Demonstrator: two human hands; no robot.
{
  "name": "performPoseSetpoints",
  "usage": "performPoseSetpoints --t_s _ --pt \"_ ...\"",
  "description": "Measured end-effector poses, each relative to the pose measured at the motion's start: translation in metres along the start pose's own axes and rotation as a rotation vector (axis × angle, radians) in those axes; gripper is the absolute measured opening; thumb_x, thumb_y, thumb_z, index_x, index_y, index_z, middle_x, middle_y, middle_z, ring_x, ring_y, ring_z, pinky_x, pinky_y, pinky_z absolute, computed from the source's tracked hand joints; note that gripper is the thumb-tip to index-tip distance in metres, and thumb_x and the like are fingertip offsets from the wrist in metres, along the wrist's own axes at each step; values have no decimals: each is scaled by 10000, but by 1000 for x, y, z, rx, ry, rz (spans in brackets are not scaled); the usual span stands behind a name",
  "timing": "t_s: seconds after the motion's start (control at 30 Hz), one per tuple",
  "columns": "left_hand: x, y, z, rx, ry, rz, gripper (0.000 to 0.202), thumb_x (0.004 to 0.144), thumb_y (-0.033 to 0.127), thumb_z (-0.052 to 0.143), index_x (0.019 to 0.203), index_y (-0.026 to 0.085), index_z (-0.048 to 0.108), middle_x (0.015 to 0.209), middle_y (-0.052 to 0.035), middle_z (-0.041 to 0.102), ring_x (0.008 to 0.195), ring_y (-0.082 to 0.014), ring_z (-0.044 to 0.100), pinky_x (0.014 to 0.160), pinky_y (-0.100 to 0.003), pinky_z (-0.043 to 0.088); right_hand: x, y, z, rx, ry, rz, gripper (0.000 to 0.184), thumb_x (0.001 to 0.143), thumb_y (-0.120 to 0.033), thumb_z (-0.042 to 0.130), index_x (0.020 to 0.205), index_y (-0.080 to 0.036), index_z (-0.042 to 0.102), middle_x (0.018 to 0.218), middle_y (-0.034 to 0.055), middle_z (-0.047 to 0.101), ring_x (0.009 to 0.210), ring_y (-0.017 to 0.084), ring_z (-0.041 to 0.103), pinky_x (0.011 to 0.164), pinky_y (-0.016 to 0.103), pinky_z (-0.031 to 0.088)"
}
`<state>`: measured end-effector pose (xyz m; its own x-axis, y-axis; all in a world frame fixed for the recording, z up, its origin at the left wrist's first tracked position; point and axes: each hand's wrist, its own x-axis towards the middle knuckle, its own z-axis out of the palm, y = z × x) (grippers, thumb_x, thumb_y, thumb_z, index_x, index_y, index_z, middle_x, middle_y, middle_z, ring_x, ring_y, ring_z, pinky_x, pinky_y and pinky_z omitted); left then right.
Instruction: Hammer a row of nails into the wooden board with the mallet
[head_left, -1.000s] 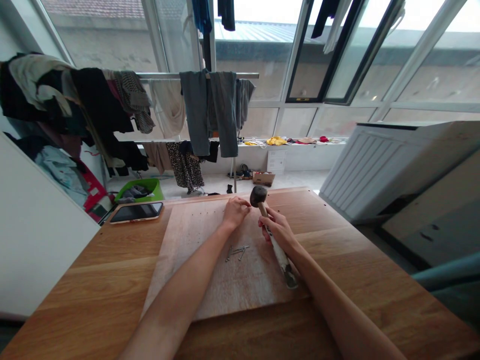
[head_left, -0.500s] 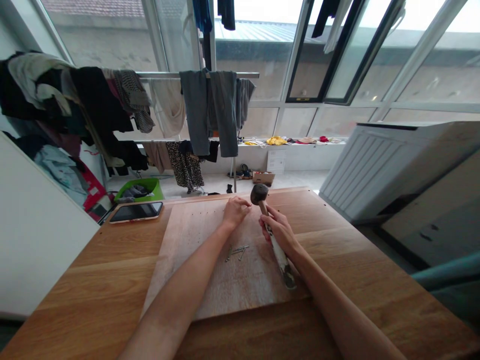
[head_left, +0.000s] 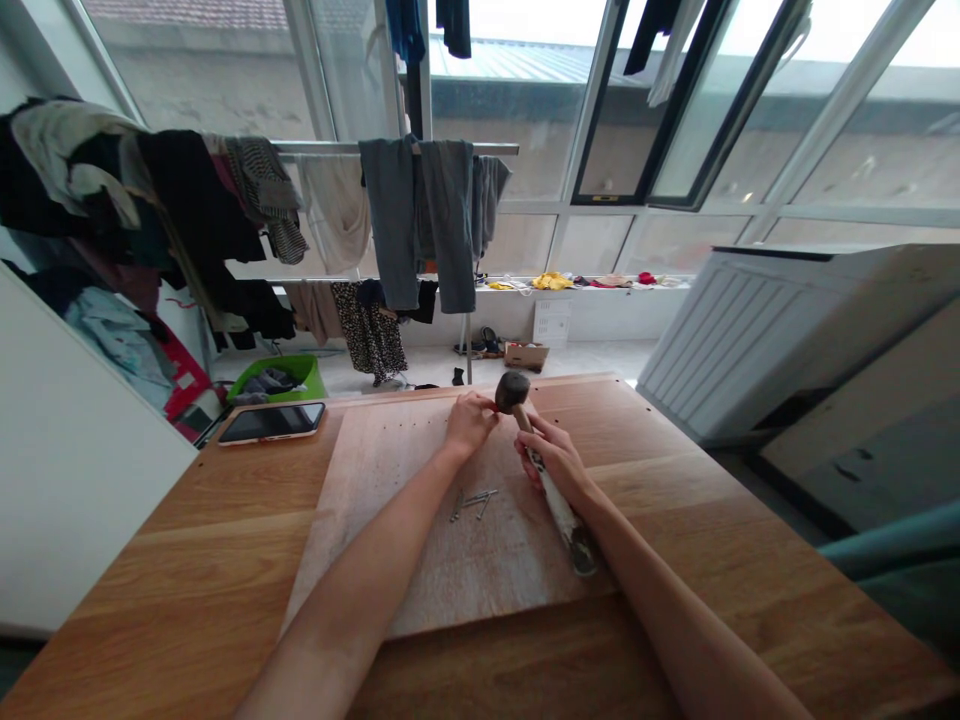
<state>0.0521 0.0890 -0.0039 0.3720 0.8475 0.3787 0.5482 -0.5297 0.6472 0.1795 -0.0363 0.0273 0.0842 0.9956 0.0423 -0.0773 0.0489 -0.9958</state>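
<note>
My right hand (head_left: 553, 458) is wrapped round the wooden handle of a hammer (head_left: 514, 391), whose dark head sits right beside my left fingertips. My left hand (head_left: 469, 423) is pinched at the far part of a pale wooden board (head_left: 390, 520); whatever it pinches is too small to make out. A few loose nails (head_left: 472, 502) lie on the board between my forearms. A row of small dots, seemingly nails, runs along the board's far edge to the left of my left hand.
The board lies on a wooden table (head_left: 187, 560). A phone (head_left: 272, 422) rests at the table's far left. Beyond stand a clothes rack with hanging garments (head_left: 420, 220), a green basket (head_left: 281, 378) on the floor and a white panel (head_left: 757, 320) at right.
The hammer head has dipped slightly down and to the left, closer to my left fingertips. My left hand stays in place.
</note>
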Motion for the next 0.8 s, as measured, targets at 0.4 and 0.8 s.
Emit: performPoseSetpoints --t_s 0.4,0.8 --pt "-4 6 -3 33 -27 -6 91 806 221 701 845 207 782 958 -62 750 997 -224 645 947 -335 478 7 8 -3 -62 108 61 229 695 -390 614 806 -214 518 604 -71 566 326 74 435 256 198 341" --pt "-21 27 -62 62 -424 114 138 748 240 647 866 170 663 767 -6 624 710 -163 589 649 -258 458 13 14 -8 -41 114 81 267 676 -375 632 856 -186 579 618 -13 670 316 90 476 268 195 337"
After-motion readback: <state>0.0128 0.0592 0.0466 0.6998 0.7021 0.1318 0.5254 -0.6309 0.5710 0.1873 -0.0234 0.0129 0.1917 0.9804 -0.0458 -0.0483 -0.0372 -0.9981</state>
